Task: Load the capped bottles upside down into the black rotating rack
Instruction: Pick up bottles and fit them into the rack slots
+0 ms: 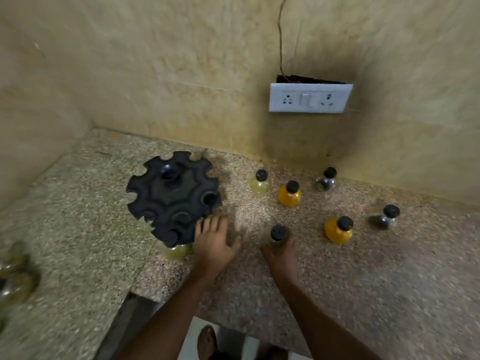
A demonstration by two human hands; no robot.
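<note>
The black rotating rack stands on the speckled counter at centre left. A pale yellow bottle hangs upside down in its near slot. My left hand lies with straight fingers against the rack's near right edge. My right hand grips an upright black-capped bottle on the counter. Several more capped bottles stand upright to the right: a pale yellow one, two orange ones and two dark ones.
Walls close the counter at the back and on the left. A white socket plate with a wire sits on the back wall. Blurred objects lie at the far left edge. The counter's front edge drops to the floor, where a foot shows.
</note>
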